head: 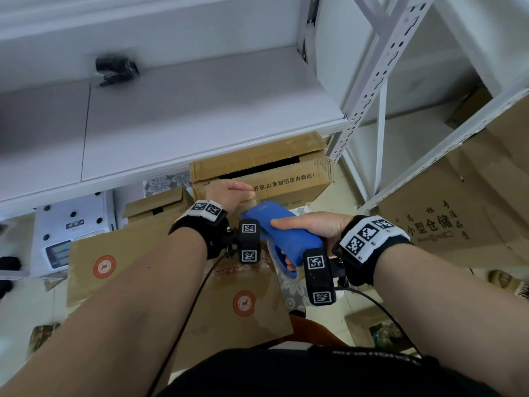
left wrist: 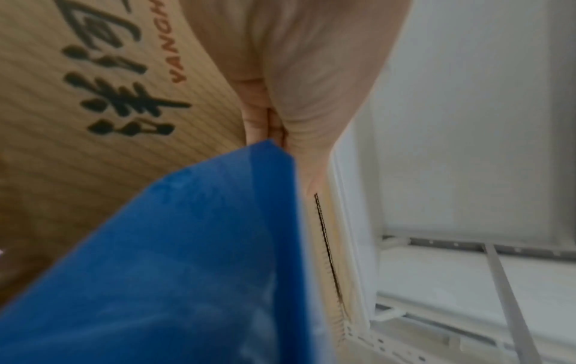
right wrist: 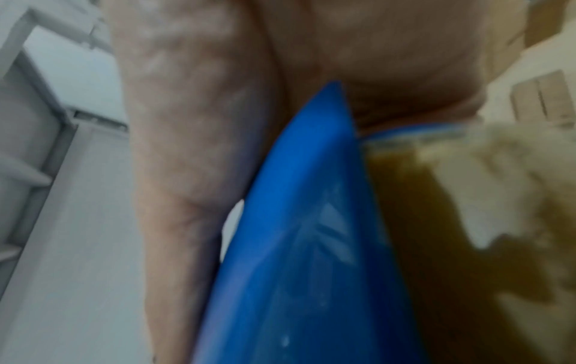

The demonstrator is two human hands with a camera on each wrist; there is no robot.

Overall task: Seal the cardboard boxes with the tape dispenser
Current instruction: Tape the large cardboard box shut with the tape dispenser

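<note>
My right hand (head: pixel 312 227) grips a blue tape dispenser (head: pixel 283 233) by its handle, over the far edge of a cardboard box (head: pixel 137 253) with round red logos. My left hand (head: pixel 229 193) is curled at the dispenser's front end and pinches the brownish tape end (head: pixel 252 202). Just beyond stands a second box (head: pixel 286 181) with black printed text, its top flaps ajar. In the left wrist view the blue dispenser (left wrist: pixel 187 258) fills the lower half, below the hand (left wrist: pixel 296 74) and beside printed cardboard (left wrist: pixel 77 98). The right wrist view is blurred: dispenser (right wrist: pixel 305 246), hand (right wrist: pixel 193 123).
A white shelf board (head: pixel 200 110) overhangs the boxes, with a black object (head: pixel 116 68) on it. A perforated rack upright (head: pixel 369 90) stands to the right. Flattened cardboard (head: pixel 458 210) leans at right, a white scale (head: pixel 71 233) sits at left, and a small open box (head: pixel 160 204) lies between.
</note>
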